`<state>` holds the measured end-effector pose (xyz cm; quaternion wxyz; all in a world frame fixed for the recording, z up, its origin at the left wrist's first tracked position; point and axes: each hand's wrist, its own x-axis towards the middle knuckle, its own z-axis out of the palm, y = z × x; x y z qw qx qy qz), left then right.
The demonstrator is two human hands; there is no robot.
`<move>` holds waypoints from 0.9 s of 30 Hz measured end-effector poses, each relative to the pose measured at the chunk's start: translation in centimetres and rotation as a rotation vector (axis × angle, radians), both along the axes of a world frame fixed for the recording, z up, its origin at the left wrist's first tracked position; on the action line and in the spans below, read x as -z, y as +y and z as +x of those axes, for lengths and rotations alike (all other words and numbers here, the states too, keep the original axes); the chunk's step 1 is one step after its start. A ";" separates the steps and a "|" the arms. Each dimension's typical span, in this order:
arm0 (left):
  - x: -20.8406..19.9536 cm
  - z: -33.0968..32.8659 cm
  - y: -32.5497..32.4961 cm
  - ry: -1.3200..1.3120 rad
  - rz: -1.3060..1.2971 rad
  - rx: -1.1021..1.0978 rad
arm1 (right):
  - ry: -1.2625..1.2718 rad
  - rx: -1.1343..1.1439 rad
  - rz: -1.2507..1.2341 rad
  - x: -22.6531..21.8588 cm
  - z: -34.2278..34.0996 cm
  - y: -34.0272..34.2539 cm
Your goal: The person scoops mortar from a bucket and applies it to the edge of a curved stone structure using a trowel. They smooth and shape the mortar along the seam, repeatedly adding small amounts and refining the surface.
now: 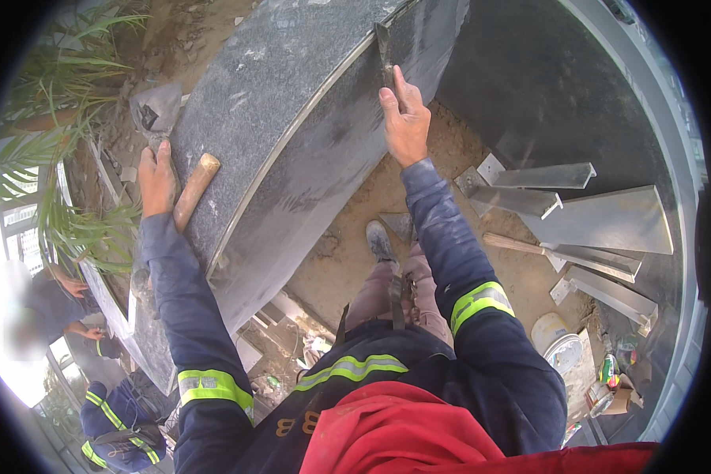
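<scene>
A long, curved grey stone slab [284, 71] with a pale seam along its edge runs diagonally in front of me. My right hand [408, 130] grips a narrow dark scraper [384, 49], its blade up against the slab's top edge. At the slab's far left side my left hand [157, 180] pinches the gathered end of a clear plastic bag [156, 109] with something dark inside. Close beside that hand a wooden handle [197, 189] lies on the slab; whatever its lower end joins is hidden by my forearm.
Several metal brackets [545, 175] and a wooden-handled tool [513, 243] lie at right by a dark curved wall [553, 87]. A white bucket [562, 353] stands lower right amid litter. Palm fronds [63, 79] hang at far left. Two people, one in a reflective-striped jacket [126, 423], are lower left.
</scene>
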<state>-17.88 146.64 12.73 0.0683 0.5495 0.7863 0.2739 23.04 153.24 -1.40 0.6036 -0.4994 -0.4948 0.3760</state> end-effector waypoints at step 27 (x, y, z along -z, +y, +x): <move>2.1 0.3 1.3 -0.033 0.006 -0.069 | -1.691 -0.738 0.697 -24.9 9.7 12.3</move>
